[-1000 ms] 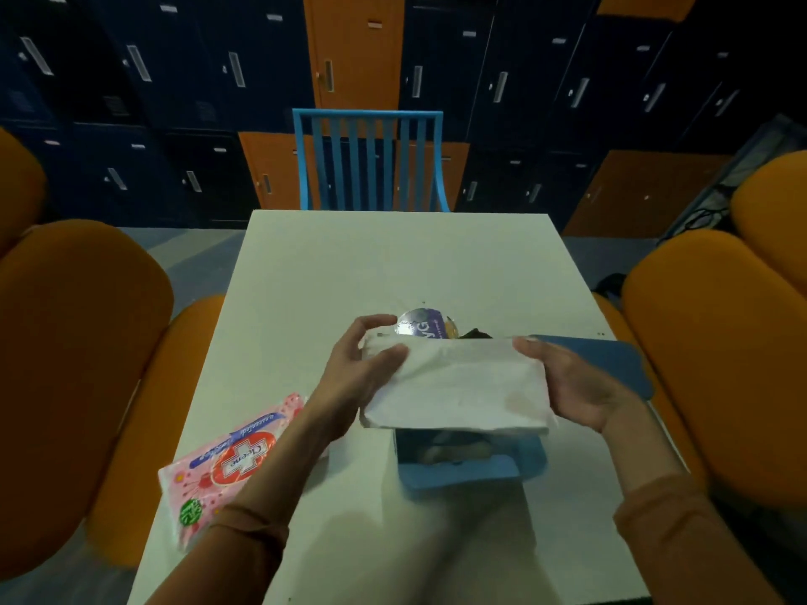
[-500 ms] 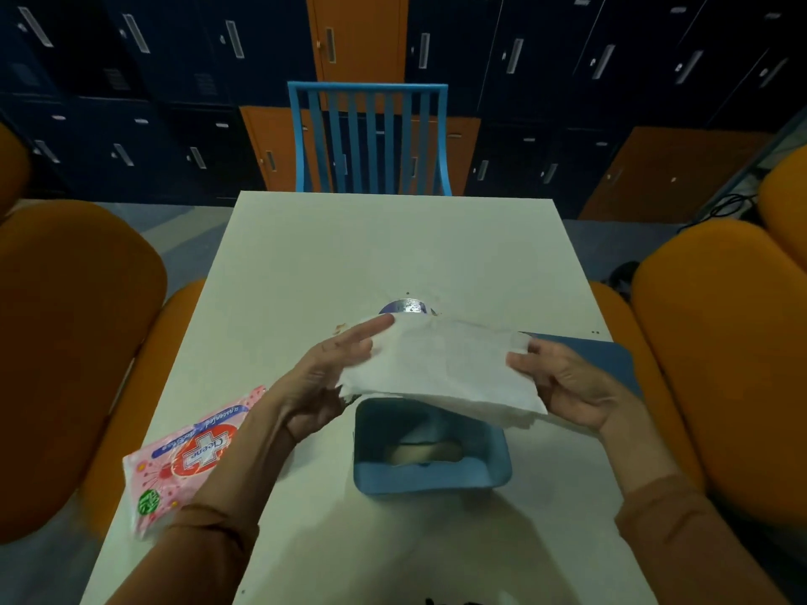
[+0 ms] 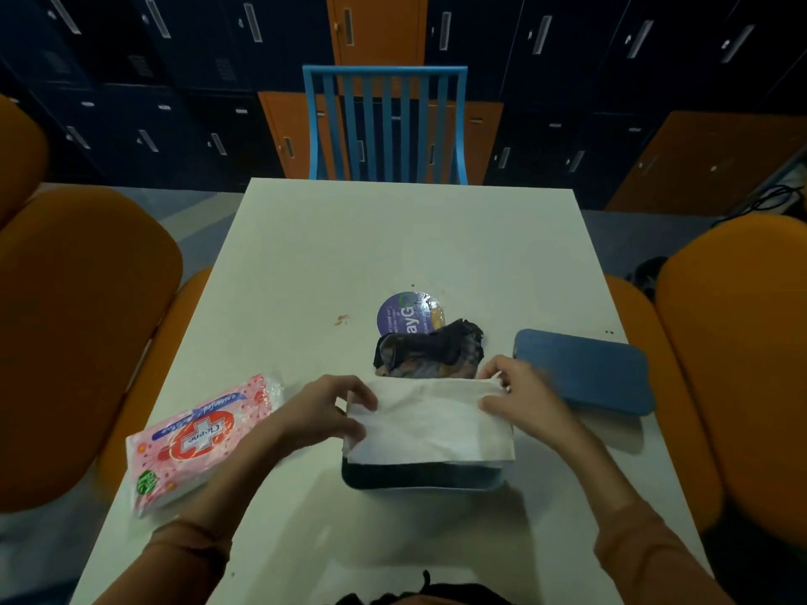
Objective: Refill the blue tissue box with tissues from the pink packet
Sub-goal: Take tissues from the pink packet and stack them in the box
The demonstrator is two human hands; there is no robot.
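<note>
Dark blue and orange lockers are lining the back of the room, and padded orange seats are flanking a pale table, with a blue slatted chair standing at its far end. On the table's right side a flat blue lid is lying well apart from its box. The pink packet is lying at the left near edge, just beside the person's left forearm. The blue tissue box is sitting near the middle, in front of the person, with only its near wall showing, because a folded stack of white tissues is covering its opening. The left hand is pinching the stack's left edge, fingers curled over the top and thumb beneath, and the right hand is pinching the right edge in the same way. Just beyond the stack a dark crumpled cloth is lying partly over a round purple sticker. The step in hand is probably seating the stack in the box. Doing it well would mean squaring the stack's long edges with the box walls, lowering both ends level so no sheet is folding under, and letting go only once it is lying flat inside.
</note>
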